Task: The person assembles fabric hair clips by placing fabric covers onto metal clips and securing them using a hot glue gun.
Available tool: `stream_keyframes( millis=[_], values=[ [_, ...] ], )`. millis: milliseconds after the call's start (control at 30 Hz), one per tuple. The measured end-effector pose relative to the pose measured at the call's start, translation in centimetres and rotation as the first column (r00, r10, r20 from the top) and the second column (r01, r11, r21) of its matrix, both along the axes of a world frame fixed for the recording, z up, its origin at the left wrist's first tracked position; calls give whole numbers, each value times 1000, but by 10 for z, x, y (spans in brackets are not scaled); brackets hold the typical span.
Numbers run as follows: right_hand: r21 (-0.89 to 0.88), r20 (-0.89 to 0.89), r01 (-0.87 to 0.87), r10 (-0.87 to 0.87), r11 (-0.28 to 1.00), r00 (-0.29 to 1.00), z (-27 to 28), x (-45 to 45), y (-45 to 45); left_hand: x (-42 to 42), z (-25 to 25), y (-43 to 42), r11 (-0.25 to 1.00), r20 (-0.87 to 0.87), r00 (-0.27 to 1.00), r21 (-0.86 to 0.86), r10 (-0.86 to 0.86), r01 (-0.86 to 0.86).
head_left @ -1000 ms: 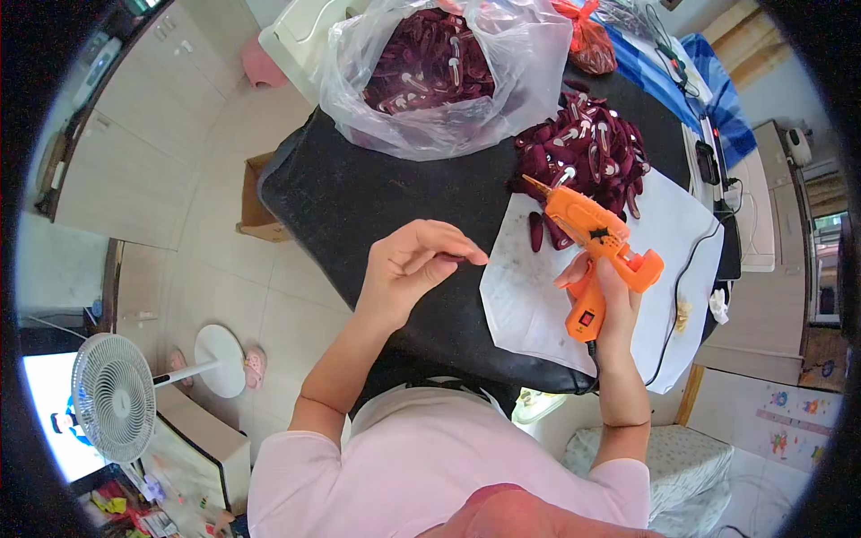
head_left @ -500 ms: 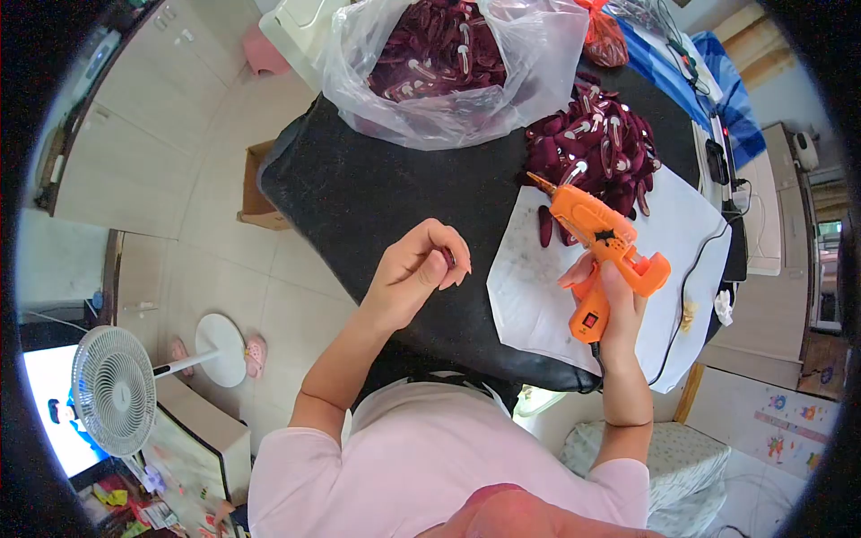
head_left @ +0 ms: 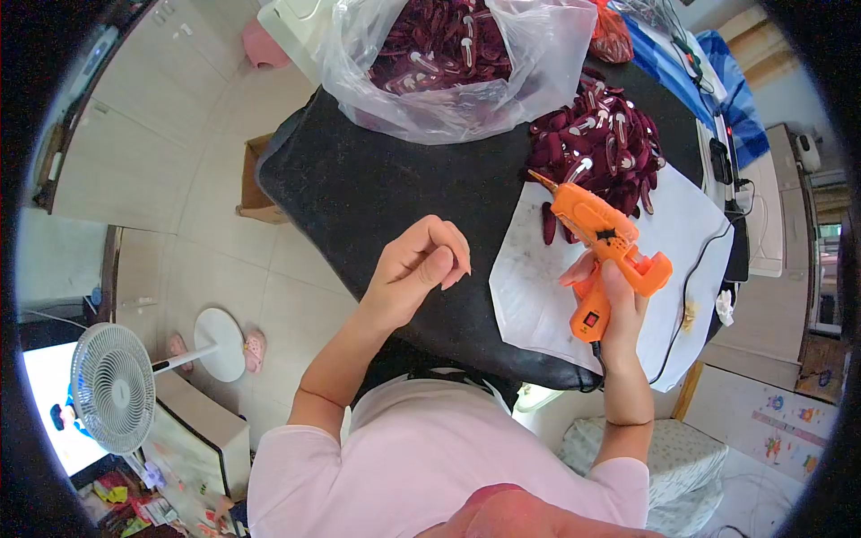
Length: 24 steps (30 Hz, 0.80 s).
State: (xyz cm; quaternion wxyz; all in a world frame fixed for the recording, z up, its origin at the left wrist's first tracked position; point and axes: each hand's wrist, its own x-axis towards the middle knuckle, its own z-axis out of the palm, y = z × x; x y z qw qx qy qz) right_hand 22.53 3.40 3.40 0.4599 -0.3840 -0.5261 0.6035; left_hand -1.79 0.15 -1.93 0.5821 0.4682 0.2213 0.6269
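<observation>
My right hand (head_left: 619, 300) is wrapped round the handle of an orange glue gun (head_left: 596, 224), whose nozzle points up and left beside a heap of dark red velvety hair clips (head_left: 596, 143). Under the gun lies a white sheet (head_left: 529, 296). My left hand (head_left: 417, 269) is curled closed above the black tabletop (head_left: 359, 188), thumb against the fingers; a sliver of dark red shows between them, mostly hidden. More clips (head_left: 439, 54) fill a clear plastic bag (head_left: 448, 117) at the back.
A red bag (head_left: 613, 38) and blue checked cloth (head_left: 740, 108) sit at the back right. The gun's cord (head_left: 686, 278) crosses the sheet, near a crumpled white tissue (head_left: 724, 308). A white fan (head_left: 117, 387) stands on the left, a cardboard box (head_left: 260, 179) beside the table.
My left hand has curled inward, and the dark red piece at its fingertips is now mostly covered. My right hand keeps the glue gun nearly in place. The view has shifted slightly.
</observation>
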Motion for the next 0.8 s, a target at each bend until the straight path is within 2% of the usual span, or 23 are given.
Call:
stream_keyframes(
  millis=[167,267,367,467,800],
  values=[
    [-4,8,-4,4,1000,1000,-2,1,0,2,6,-3,981,-67,988,-133,136,-144],
    [9,41,-18,18,1000,999,2,-1,0,0,8,-1,952,-34,983,-245,179,-182],
    [16,76,-25,24,1000,997,2,-2,0,-3,3,4,929,122,971,-338,203,-152],
    [-10,51,-22,23,1000,998,-1,-2,0,-3,3,6,913,196,953,-382,231,-143],
    [-38,21,-24,24,999,999,-1,-5,-2,-6,3,8,936,261,962,-351,76,21]
  ],
)
